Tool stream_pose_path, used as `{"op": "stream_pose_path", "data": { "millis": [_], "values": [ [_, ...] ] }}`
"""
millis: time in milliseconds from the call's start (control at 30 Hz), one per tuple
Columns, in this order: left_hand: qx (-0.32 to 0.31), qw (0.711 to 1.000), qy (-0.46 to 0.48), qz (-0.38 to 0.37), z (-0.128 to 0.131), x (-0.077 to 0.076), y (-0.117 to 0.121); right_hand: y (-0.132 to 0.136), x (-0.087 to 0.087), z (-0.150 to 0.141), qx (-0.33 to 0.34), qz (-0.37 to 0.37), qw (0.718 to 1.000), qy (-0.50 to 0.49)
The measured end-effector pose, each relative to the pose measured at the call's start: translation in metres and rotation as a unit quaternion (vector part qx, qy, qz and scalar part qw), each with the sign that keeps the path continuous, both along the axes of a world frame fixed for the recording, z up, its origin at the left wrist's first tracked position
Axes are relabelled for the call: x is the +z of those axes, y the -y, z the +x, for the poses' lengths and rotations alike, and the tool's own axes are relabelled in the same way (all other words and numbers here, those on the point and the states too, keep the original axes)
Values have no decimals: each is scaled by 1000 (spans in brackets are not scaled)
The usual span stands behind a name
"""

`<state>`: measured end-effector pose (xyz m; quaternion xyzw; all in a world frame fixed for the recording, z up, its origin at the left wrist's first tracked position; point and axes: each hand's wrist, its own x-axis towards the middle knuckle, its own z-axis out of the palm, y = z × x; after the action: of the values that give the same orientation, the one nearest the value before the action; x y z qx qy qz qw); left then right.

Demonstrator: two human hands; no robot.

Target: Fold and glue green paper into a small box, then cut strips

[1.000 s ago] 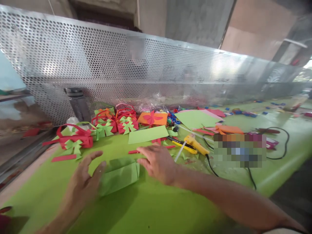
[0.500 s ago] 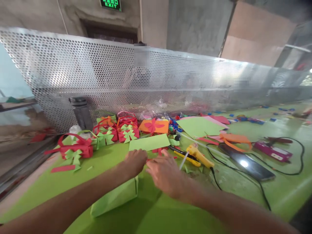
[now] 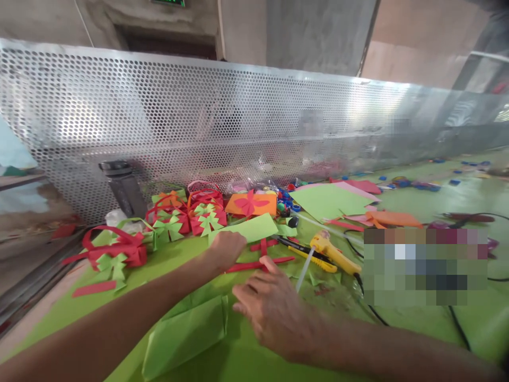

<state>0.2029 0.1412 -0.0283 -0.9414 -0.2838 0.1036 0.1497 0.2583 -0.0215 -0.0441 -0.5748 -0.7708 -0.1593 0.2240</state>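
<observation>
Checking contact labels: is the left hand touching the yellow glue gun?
Apart. The head view shows red strips in the gap between left hand and glue gun.

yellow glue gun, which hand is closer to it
Right. The right hand is left of the glue gun and nearer the camera; the left hand is farther left, by the narrow green sheet.

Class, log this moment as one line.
left hand: curled, by pale green sheet | right hand: near red strip | folded green paper: on green tabletop
</observation>
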Motion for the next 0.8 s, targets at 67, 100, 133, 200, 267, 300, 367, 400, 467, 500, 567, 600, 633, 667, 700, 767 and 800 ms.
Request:
{"op": "stream_pose_path", "data": {
  "millis": [67, 100, 133, 200, 267, 300, 367, 400, 467, 500, 567, 600, 633, 667, 700, 767, 800],
  "values": [
    [25, 1000, 1, 7, -6, 11, -4, 0, -1, 0, 2, 1, 1000, 3],
    [36, 999, 7, 13, -11, 18, -6, 0, -1, -1, 4, 1, 1000, 4],
    [46, 999, 16, 22, -15, 25, -9, 0, 0, -1, 5, 0, 1000, 6],
    [51, 997, 42, 46, -24, 36, -13, 0, 0, -3, 5, 0, 1000, 8],
    [54, 995, 59, 62, -31, 41, -14, 1, 0, -4, 5, -2, 1000, 10],
    [44, 995, 66, 65, -33, 40, -13, 1, 0, -5, 4, -4, 1000, 12],
    [13, 995, 71, 62, -36, 35, -9, 2, -1, -6, 5, -7, 1000, 15],
    [-4, 996, 71, 59, -37, 32, -6, 2, -2, -6, 6, -9, 1000, 17],
    [-30, 996, 71, 54, -40, 29, -1, 1, -2, -5, 7, -13, 1000, 21],
    [-36, 995, 74, 55, -42, 30, 0, 1, -1, -4, 7, -15, 1000, 22],
    [-34, 993, 88, 64, -49, 37, 2, 0, 1, -2, 7, -24, 999, 23],
    [-27, 992, 97, 71, -53, 43, 2, 1, 2, -1, 12, -30, 999, 24],
    [-17, 991, 107, 78, -57, 49, 3, 2, 3, -1, 24, -35, 999, 27],
    [-7, 989, 118, 85, -62, 55, 5, 3, 4, -1, 44, -41, 998, 33],
    [5, 987, 128, 91, -68, 61, 7, 5, 4, -2, 72, -47, 995, 41],
    [29, 983, 147, 102, -78, 69, 14, 9, 4, -7, 146, -74, 984, 64],
    [39, 982, 154, 106, -83, 72, 19, 11, 3, -10, 182, -93, 976, 73]
  ]
}}
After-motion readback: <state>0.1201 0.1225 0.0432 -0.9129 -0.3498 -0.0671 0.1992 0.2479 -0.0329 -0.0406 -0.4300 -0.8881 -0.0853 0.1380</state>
